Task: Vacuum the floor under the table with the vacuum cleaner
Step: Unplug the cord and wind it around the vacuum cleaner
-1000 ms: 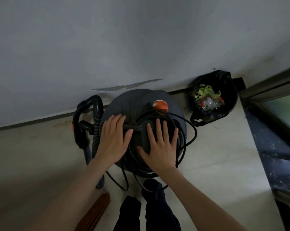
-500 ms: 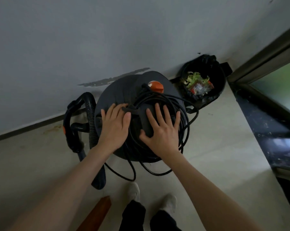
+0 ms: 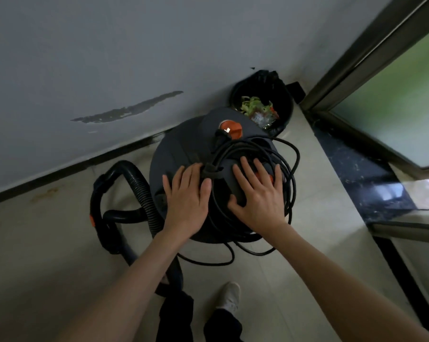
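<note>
A dark grey canister vacuum cleaner (image 3: pixel 181 146) stands on the pale tiled floor against the wall, seen from above. It has an orange knob (image 3: pixel 233 128) on its lid. A black power cord (image 3: pixel 286 166) is coiled in loops over its top. My left hand (image 3: pixel 187 196) lies flat on the left of the lid, fingers straight. My right hand (image 3: pixel 260 193) lies spread on the right side, over the cord loops. The black ribbed hose (image 3: pixel 143 191) curls down the vacuum's left side to the floor.
A black bin (image 3: pixel 286 99) lined with a bag and holding scraps stands in the corner just behind the vacuum. A glass door with a dark frame (image 3: pixel 351 67) and dark threshold (image 3: pixel 361 174) runs along the right. My feet (image 3: pixel 229 296) stand below the vacuum.
The view has swung and come closer; the vacuum now sits nearer the bin and door. Both hands stay flat on the lid, slightly further apart.
</note>
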